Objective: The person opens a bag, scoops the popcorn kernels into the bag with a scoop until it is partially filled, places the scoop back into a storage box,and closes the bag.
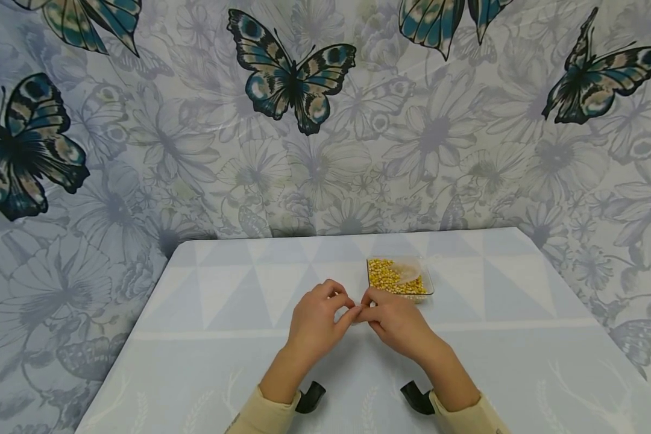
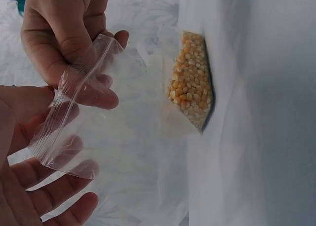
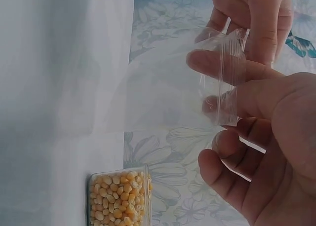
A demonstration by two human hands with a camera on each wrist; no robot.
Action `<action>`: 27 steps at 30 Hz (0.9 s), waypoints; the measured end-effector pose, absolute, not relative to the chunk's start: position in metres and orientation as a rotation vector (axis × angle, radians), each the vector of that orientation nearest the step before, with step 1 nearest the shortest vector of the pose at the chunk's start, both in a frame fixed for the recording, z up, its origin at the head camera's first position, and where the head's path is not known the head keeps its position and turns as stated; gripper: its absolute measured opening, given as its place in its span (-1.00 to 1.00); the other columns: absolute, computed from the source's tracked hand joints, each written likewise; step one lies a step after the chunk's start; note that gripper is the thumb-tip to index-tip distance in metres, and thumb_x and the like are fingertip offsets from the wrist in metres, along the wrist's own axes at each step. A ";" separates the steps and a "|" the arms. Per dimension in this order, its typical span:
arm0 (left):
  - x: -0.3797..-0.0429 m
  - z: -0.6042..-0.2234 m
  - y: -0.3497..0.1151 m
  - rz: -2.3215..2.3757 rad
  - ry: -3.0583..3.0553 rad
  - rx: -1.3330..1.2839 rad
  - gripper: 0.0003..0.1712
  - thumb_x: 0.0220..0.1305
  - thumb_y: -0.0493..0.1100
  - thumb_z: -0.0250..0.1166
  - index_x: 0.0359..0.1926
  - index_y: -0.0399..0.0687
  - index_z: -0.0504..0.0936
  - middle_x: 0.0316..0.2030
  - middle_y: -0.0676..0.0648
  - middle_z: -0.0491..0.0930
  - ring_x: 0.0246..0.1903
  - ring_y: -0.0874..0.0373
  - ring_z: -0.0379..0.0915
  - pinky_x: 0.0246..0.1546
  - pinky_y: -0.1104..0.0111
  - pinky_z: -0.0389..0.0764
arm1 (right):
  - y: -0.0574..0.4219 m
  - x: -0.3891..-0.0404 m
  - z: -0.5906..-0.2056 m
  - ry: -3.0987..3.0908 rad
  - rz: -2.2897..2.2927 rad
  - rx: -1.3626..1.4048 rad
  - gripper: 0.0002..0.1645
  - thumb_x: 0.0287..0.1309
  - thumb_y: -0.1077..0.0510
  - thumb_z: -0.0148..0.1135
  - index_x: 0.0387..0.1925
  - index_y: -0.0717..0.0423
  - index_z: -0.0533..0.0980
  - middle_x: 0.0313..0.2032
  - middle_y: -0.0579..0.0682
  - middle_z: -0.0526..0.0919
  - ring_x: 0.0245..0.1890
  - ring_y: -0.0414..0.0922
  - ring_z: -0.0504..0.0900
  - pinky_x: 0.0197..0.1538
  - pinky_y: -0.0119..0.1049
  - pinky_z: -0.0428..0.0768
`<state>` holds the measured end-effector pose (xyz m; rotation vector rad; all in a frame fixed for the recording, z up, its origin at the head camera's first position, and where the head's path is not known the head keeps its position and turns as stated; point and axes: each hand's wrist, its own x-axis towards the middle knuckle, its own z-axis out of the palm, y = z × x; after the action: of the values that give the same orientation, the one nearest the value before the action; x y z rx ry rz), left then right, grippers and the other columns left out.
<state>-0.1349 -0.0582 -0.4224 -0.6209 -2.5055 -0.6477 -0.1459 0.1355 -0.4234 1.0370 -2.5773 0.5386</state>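
Note:
Between my two hands hangs a clear zip-lock bag (image 2: 123,132), its ridged seal strip at the top and no contents visible. My left hand (image 1: 311,319) pinches it near one top corner. The right hand (image 1: 398,322) grips the opposite side of the top edge, thumb and a finger showing through the plastic in the right wrist view. Both hands' fingertips nearly meet in the head view, where the bag is hardly visible. Just beyond the right hand stands a clear rectangular container (image 1: 431,292) of yellow corn kernels (image 1: 382,276), with a translucent, scoop-like object (image 1: 408,272) lying on them.
A pale table (image 1: 239,374) with a triangle pattern lies beneath the hands. Behind it hangs a floral backdrop (image 1: 439,181) with printed butterflies. Black curved pieces (image 1: 310,398) stick out at both sleeve cuffs.

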 end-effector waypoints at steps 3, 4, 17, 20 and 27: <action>-0.135 -0.423 -0.057 -0.555 -2.516 -0.652 -0.95 0.15 -0.02 0.47 -0.39 0.19 0.77 -0.25 0.16 0.59 -0.35 0.24 0.51 -0.38 0.41 0.52 | 0.135 -0.145 -0.424 -2.568 0.519 1.033 -0.65 0.02 0.36 0.40 -0.36 -0.20 0.78 -0.30 -0.20 0.57 -0.42 -0.27 0.50 -0.41 -0.48 0.44; -0.135 -0.424 -0.057 -0.535 -2.517 -0.659 -0.97 0.15 -0.05 0.47 -0.39 0.19 0.77 -0.26 0.16 0.60 -0.36 0.24 0.51 -0.38 0.40 0.52 | 0.135 -0.145 -0.424 -2.564 0.515 1.037 -0.65 0.01 0.37 0.40 -0.37 -0.20 0.79 -0.29 -0.19 0.56 -0.41 -0.27 0.51 -0.40 -0.48 0.45; -0.134 -0.427 -0.056 -0.572 -2.579 -0.547 -0.81 0.03 -0.30 0.33 -0.41 0.11 0.78 -0.42 0.14 0.58 -0.46 0.23 0.48 -0.54 0.48 0.45 | 0.133 -0.143 -0.422 -2.580 0.524 0.992 -0.73 0.03 0.34 0.38 -0.28 -0.07 0.75 -0.31 -0.19 0.57 -0.37 -0.26 0.55 -0.38 -0.46 0.49; -0.133 -0.428 -0.055 -0.593 -2.578 -0.499 -0.79 -0.01 -0.32 0.31 -0.44 0.12 0.76 -0.45 0.15 0.55 -0.48 0.24 0.45 -0.59 0.50 0.38 | 0.132 -0.143 -0.422 -2.536 0.504 1.025 -0.74 -0.04 0.27 0.48 -0.26 -0.08 0.75 -0.30 -0.20 0.56 -0.34 -0.26 0.57 -0.33 -0.41 0.55; -0.133 -0.429 -0.053 -0.558 -2.547 -0.481 -0.79 0.02 -0.29 0.38 -0.43 0.18 0.77 -0.46 0.17 0.53 -0.50 0.25 0.43 -0.60 0.52 0.33 | 0.131 -0.143 -0.422 -2.511 0.484 1.070 -0.68 -0.12 0.23 0.55 -0.24 -0.10 0.74 -0.29 -0.22 0.56 -0.32 -0.27 0.57 -0.28 -0.39 0.58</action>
<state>-0.1333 -0.0534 -0.4286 -0.4814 -2.5471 -0.5576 -0.1434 0.1308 -0.4224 1.0696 -2.5107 0.4842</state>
